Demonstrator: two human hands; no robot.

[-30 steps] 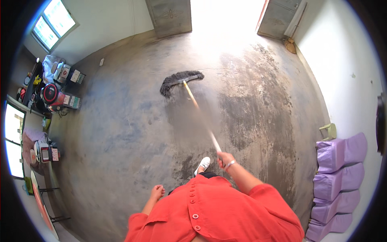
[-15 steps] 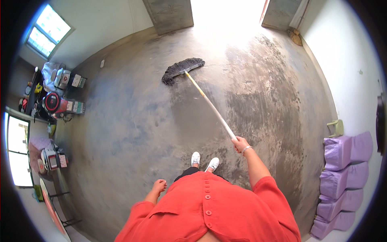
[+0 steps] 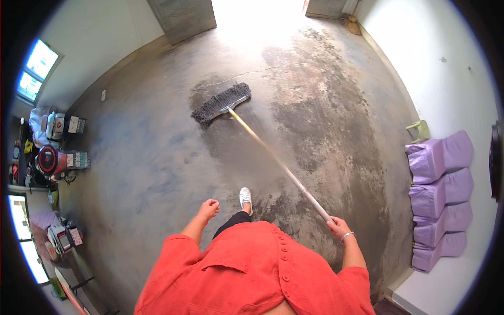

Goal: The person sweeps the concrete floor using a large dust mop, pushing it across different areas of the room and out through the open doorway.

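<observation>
A wide flat mop [image 3: 281, 161] reaches across the concrete floor [image 3: 152, 142]. Its dark grey fringed head lies ahead of me, left of centre, tilted to the left, and its long pale handle slants down to the right. My right hand [image 3: 339, 227], with a bracelet at the wrist, is wrapped round the handle's near end. My left hand [image 3: 210, 209] hangs in front of my body, its fingers curled in a loose fist with nothing showing in them. Darker damp-looking floor surrounds the mop head and stretches along the right side.
Several lilac-covered chairs [image 3: 428, 157] line the right wall, with a small green stool [image 3: 418, 131] beyond them. Scooters [image 3: 47, 160] stand along the left wall. A bright doorway [image 3: 257, 21] opens at the far end; a broom [image 3: 352, 25] leans in the far right corner.
My right hand has drawn back toward me and to the right, pulling the mop closer. My left hand has come forward. Only one white shoe shows now, and the view has turned slightly right.
</observation>
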